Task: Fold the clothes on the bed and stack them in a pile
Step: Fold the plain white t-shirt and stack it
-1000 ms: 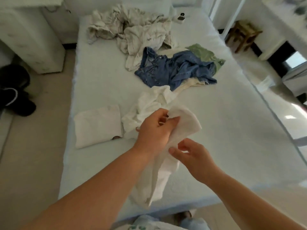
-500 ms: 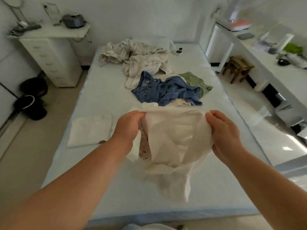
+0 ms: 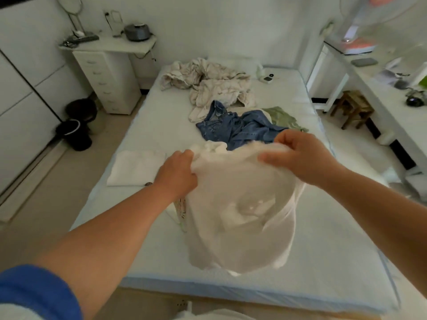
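Both hands hold one white garment (image 3: 242, 204) up above the bed (image 3: 147, 125). Left hand (image 3: 179, 175) has its fingers curled into the upper left edge of the cloth, and right hand (image 3: 302, 155) pinches the upper right edge between thumb and fingers. The cloth hangs down between them in a loose, rounded shape, and its lower end is over the near part of the mattress; it is blurred, so I cannot tell if it touches the bed. At its left side, under the left wrist, a small patterned part shows, perhaps a print on the cloth.

On the left side of the bed lies a folded white piece (image 3: 136, 168), flat and alone, just beside the left hand in the view. Behind the held garment lies a crumpled blue denim garment (image 3: 240, 128), and a green garment (image 3: 283, 117) is partly under its right side. Further back, near the head of the bed, a heap of beige crumpled cloth (image 3: 208, 86) is spread.

Left of the bed stands a white drawer cabinet (image 3: 108, 82), and on the right a small wooden stool (image 3: 352, 108) is on the floor.
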